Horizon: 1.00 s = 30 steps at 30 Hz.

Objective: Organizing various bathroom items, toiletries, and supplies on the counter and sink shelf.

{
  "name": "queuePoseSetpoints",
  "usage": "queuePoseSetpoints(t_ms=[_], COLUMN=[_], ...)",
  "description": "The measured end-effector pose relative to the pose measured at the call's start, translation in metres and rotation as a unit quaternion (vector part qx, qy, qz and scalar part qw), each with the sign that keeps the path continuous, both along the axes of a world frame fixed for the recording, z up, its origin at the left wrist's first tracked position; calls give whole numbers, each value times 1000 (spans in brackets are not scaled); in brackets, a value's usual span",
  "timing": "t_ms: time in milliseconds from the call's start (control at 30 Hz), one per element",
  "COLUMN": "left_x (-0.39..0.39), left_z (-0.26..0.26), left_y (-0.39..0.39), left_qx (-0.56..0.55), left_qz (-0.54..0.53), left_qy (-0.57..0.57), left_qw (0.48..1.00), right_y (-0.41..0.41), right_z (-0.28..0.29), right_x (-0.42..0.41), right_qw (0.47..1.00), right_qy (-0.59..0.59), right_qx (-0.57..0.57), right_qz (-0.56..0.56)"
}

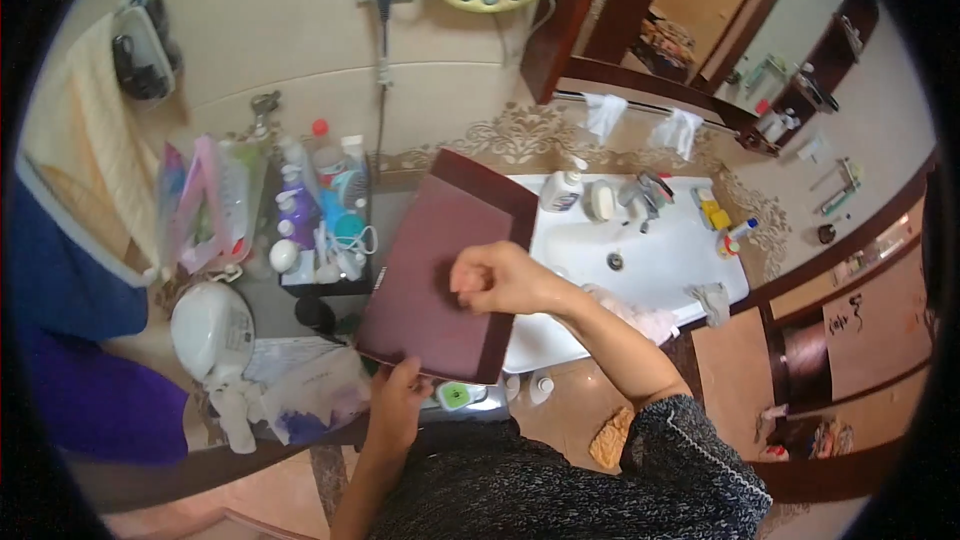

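Note:
A dark red, shallow open box or tray [427,270] is tilted in front of me, over the counter and the left edge of the white washbasin [577,270]. At its near left corner my left hand [401,390] grips the rim, thumb on top. My right hand [495,281] is over the box's inside, fingers curled inward; whether it touches the surface or holds something small cannot be told. Behind the box's left side, a black bin [330,288] holds several bottles and tubes. The underside of the red box is hidden.
Left of the box are a white rounded appliance [214,330] and a plastic packet [319,397]. A soap dispenser [562,191], faucet [645,199] and grey cloth [709,304] are at the basin. A plugged cord [384,30] hangs on the wall; a mirror cabinet [555,22] juts out at upper right.

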<state>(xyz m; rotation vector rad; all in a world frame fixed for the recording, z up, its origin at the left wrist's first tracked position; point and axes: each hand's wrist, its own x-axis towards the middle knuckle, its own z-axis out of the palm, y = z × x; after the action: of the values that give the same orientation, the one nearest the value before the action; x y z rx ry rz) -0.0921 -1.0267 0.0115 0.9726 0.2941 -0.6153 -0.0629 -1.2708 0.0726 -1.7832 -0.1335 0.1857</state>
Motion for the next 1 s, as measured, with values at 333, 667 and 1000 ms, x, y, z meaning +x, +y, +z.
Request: queuePoseSetpoints(t_ms=[333,667,1000], left_x=[-4,-39,-103], left_z=[3,25,55], left_y=[23,63,66], left_qx=[-80,-71,31], left_qz=[-19,69,166], left_qy=[-12,-32,-46], left_qw=[997,995,985], right_y=[-14,-20,-9], right_z=[16,12,12], right_x=[-44,-40,-16], right_qw=[961,891,832], right_qy=[-48,-88,12], right_qx=[148,358,527], right_qz=[-230,-265,-175])
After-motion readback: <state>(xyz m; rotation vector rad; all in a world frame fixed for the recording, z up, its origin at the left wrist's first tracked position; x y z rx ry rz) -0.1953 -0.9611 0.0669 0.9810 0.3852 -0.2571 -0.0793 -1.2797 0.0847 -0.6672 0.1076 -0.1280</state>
